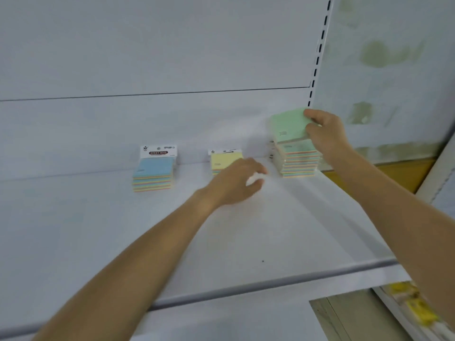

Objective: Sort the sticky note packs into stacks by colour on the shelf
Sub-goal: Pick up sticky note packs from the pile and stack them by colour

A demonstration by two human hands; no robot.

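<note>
White metal shelf (246, 242) bearing three stacks of square, pastel-layered sticky note packs. Right of centre: the tallest, green-topped stack (298, 161). Centre-left: a short blue-topped stack (152, 173), its white header card pointing to the back panel. Centre: a low yellow-topped stack (224, 158), header likewise rearward. One green-topped pack (288, 126) tilts above the tall stack, its right edge pinched by the right hand (325, 136). The left hand (236, 183) hovers before the yellow stack, fingers loosely curved, holding nothing.

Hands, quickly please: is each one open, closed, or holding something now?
Left hand: open, fingers loosely curled, holding nothing, in front of the yellow pack.
Right hand: grips the green pack at the top of the tall stack.
</note>
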